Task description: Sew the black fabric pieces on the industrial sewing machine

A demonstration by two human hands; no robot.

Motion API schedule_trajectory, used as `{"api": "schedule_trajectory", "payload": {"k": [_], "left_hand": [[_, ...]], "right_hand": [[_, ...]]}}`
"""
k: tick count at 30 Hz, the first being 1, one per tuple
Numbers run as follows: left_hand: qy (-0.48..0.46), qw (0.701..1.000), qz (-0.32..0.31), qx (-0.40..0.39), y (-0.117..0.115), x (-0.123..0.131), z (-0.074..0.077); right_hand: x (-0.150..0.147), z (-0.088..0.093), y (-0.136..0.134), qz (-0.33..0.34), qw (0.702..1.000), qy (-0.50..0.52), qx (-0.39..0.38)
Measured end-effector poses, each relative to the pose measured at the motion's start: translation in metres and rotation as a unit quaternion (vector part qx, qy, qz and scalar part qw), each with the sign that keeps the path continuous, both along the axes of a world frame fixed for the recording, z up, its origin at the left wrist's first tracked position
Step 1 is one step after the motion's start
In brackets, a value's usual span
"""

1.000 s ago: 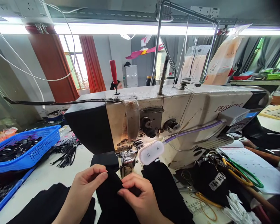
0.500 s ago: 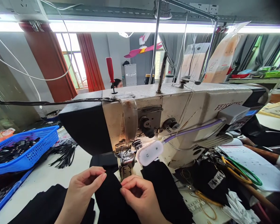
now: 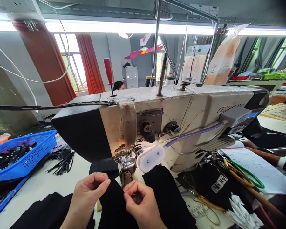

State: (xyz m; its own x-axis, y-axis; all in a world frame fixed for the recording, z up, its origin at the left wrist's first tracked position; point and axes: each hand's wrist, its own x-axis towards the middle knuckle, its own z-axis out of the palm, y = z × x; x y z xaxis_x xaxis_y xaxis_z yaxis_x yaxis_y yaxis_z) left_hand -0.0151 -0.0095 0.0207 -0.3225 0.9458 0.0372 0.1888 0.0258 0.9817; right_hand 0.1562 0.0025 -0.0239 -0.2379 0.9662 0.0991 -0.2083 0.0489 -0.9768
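A piece of black fabric hangs between my two hands, in front of the sewing machine's needle area. My left hand pinches its upper left edge between thumb and fingertips. At the upper right edge, my right hand is closed in a similar pinch. Just beyond the fingers is the metal presser foot, partly hidden by the fabric and right hand. More black fabric lies to the right of my right hand, and a stack of black pieces lies at the left.
The sewing machine spans the view, with a white lamp low on its front. A blue basket of black straps stands left. Scissors with green handles, a paper sheet and crumpled white scraps lie right.
The camera view has shifted slightly, so the machine appears further left. Both hands keep their pinches on the fabric and sit a little to the right relative to the machine.
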Motion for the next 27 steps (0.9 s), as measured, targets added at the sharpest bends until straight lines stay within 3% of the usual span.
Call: {"api": "schedule_trajectory", "payload": {"k": [5, 16, 27], "left_hand": [[-0.030, 0.999, -0.013, -0.030, 0.015, 0.009, -0.004], [-0.123, 0.980, -0.094, -0.121, 0.062, 0.020, 0.002], [-0.169, 0.967, -0.136, -0.131, 0.070, 0.010, -0.003]], "right_hand": [[-0.006, 0.001, -0.003, -0.072, 0.994, 0.055, -0.065], [-0.009, 0.003, 0.013, -0.127, 0.964, 0.168, -0.163], [-0.019, -0.012, 0.022, -0.128, 0.958, 0.178, -0.185]]}}
